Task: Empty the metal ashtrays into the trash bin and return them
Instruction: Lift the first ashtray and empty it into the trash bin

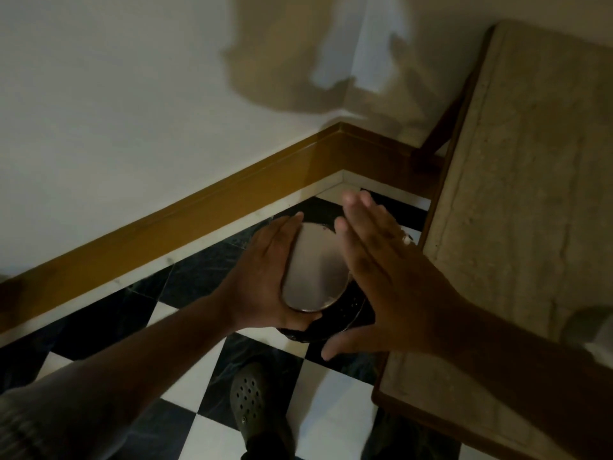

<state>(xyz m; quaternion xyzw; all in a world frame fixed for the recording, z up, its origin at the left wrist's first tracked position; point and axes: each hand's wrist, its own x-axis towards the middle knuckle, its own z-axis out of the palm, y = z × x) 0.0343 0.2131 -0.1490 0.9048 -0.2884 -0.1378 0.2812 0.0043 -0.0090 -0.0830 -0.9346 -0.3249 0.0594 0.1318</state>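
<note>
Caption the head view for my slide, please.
Left hand holds upturned metal ashtray over the dark trash bin; open right hand beside it.

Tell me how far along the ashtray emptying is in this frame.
Mid-emptying. The left hand holds a metal ashtray turned base-up over the dark trash bin on the checkered floor; the right hand is flat and open beside it, seemingly tapping it. Whether the contents have dropped is hidden. Left: returning it, probably to the stone-topped table. No other ashtrays show.

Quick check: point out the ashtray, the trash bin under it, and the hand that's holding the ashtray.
ashtray (313, 267): head view, flat metal underside.
trash bin (351, 307): head view, dark rim below the ashtray.
left hand (262, 277): head view, back of the hand gripping the ashtray.
</note>
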